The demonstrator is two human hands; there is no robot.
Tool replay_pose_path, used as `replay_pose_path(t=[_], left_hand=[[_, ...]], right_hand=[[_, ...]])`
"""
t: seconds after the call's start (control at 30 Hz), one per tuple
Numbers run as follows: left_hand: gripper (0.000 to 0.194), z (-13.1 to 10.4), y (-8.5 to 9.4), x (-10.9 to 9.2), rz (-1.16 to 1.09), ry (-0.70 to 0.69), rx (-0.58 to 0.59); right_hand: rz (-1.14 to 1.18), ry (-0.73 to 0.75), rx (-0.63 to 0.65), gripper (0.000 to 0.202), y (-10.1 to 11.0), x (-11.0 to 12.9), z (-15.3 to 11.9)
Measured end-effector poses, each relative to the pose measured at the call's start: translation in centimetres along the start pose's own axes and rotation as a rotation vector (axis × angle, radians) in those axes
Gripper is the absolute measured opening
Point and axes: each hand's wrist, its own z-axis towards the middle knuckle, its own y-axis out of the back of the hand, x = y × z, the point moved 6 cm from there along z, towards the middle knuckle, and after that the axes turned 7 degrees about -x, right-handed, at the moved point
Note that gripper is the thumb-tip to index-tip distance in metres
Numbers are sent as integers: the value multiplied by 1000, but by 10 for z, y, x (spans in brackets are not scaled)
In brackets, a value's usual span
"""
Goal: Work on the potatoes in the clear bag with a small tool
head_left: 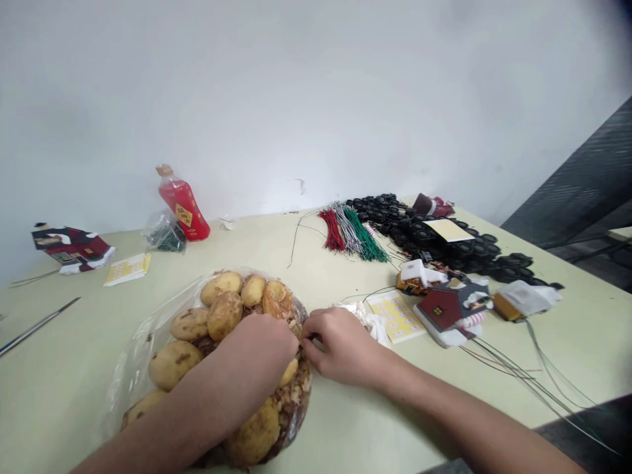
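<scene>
A clear plastic bag (143, 336) lies open on the table, holding several potatoes (224, 316) and brown crumbly matter (291, 401). Over the potatoes is my left hand (269, 342), its fingers curled and mostly hidden behind its back. My right hand (333, 342) is closed in a pinch at the right rim of the bag, close beside my left hand. What either hand holds is too hidden to make out. Crumpled white tissue (375, 326) lies just behind my right hand.
Red, grey and green wires (348, 230) lie near black round parts (434, 243). Small model houses (447, 309) with trailing wires stand at right, another (74, 250) at left. A red bottle (185, 207), yellow sticker sheets (397, 316) and a metal tool (37, 326) are on the table (54, 395).
</scene>
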Motion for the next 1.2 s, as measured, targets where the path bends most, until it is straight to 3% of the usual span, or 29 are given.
replay_pose_path(t=[0.13,0.27,0.37,0.53,0.67,0.97,1.2], left_hand=[[12,0,-5,1,12,4,-105],[12,-1,-8,3,-17,33,-100],[14,-1,-1,2,-40,32,-102],[14,-2,9,0,-21,11,-55],[9,-4,10,0,-2,19,-48],[11,-3,11,1,-59,66,52],[13,-3,16,-2,-18,25,86]], right_hand=[[14,44,50,16,-2,3,0],[-47,12,-7,15,4,0,1],[-13,76,37,14,4,5,1],[-80,7,41,17,7,1,1],[7,24,48,18,8,4,1],[-26,-102,40,19,9,3,-3],[125,-167,86,20,8,-2,-1]])
